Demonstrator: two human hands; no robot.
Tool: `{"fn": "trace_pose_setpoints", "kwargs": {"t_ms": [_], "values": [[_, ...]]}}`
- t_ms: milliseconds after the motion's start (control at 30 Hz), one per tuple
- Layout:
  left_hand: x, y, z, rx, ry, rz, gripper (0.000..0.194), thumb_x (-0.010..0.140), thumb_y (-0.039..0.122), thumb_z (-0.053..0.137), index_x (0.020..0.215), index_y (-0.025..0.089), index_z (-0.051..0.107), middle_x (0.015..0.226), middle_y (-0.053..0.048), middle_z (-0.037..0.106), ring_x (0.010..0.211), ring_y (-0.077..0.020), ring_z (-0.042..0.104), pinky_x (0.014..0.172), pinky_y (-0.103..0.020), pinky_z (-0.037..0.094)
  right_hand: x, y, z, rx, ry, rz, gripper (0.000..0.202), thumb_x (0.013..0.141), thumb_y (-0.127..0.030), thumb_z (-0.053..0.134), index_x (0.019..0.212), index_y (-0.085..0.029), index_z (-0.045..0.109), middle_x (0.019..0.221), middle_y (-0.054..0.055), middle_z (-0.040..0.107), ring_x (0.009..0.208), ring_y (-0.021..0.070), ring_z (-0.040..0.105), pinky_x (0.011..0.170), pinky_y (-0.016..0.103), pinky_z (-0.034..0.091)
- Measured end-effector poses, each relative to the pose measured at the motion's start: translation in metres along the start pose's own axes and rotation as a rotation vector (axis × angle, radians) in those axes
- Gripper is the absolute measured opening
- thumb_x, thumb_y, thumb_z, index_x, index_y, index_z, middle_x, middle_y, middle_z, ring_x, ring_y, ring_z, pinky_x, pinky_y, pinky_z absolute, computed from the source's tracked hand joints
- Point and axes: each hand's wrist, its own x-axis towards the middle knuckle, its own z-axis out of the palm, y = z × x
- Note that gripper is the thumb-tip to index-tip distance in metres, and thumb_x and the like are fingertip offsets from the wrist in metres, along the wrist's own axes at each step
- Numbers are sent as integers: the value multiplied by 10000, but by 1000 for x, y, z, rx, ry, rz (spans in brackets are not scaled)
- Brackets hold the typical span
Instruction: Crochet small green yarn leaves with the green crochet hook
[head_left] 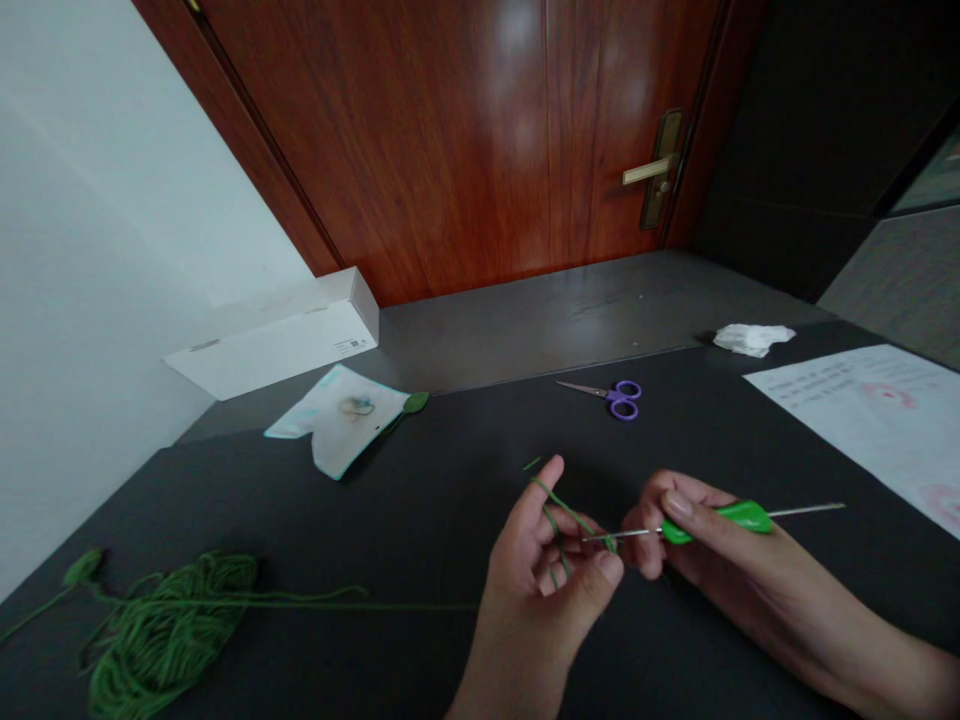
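Observation:
My right hand (675, 530) grips a crochet hook (742, 516) by its bright green handle, with the metal shaft pointing left. At its tip sits a small piece of green crochet work (610, 543), pinched between the thumb and fingers of my left hand (547, 560). Green yarn (561, 499) runs from this piece up over my raised left index finger and down across the other fingers. The strand stretches left along the table to a loose green yarn skein (176, 625). Exactly how the loops lie on the hook is too small to tell.
Purple-handled scissors (621, 398) lie beyond my hands. A white patterned packet (360, 415) with a green leaf-shaped piece (415, 402) is left of them. A white box (285, 335) stands by the wall. Crumpled tissue (752, 339) and a printed sheet (877, 420) lie right.

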Motion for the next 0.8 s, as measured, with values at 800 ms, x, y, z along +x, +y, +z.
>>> {"fn": "trace_pose_setpoints", "kwargs": {"t_ms": [800], "values": [[1, 2, 1, 9, -96, -144, 850, 628, 118, 757, 1391, 140, 384, 726, 17, 616, 672, -111, 546, 696, -275, 412, 3, -4, -7, -48, -4, -40, 419, 993, -324, 338, 728, -205, 641, 546, 8, 592, 604, 176, 497, 676, 325, 372]]}}
